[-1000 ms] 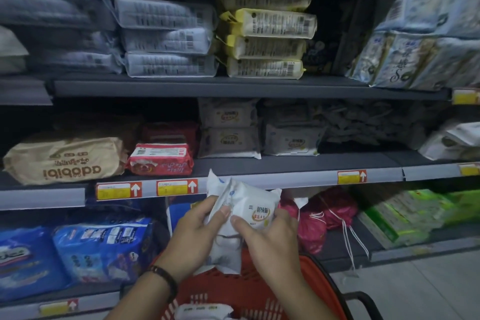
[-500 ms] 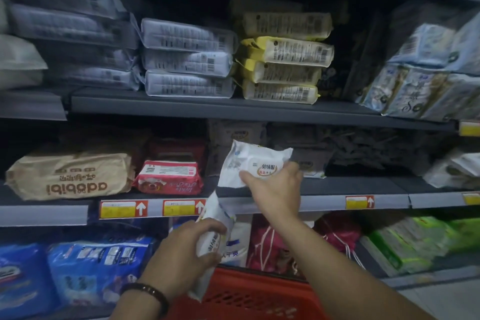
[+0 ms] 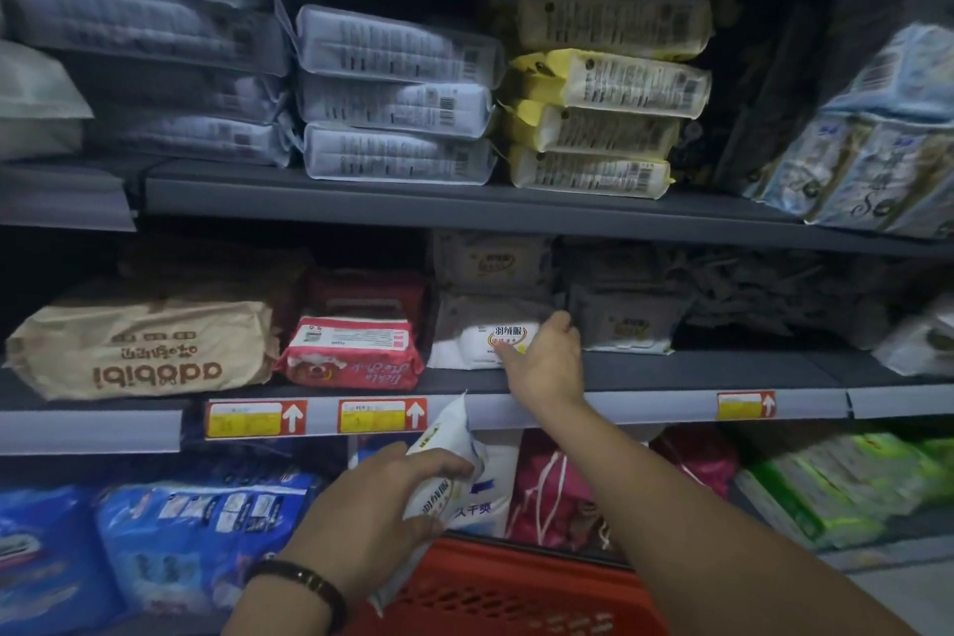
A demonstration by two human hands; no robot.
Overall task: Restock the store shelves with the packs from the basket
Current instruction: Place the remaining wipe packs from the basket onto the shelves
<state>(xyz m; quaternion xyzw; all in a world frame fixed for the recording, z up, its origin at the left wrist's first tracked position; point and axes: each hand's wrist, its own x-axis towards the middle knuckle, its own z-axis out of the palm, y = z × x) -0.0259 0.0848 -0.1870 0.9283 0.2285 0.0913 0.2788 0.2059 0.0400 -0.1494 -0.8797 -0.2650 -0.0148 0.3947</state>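
Note:
A white pack with an orange oval label lies at the front of the middle shelf, in front of a stack of matching packs. My right hand grips its right end, thumb on the front and fingers curled behind. My left hand holds a second white pack upright, below the shelf edge and above the red basket at the bottom of the view. The inside of the basket is hidden.
On the middle shelf a red pack and a tan pack lie to the left, another matching pack to the right. Grey and yellow stacks fill the upper shelf. Blue packs and pink bags sit below.
My right hand carried one white pack up from above the basket and set it on the middle shelf. My left hand kept the second pack low. The view tilted upward.

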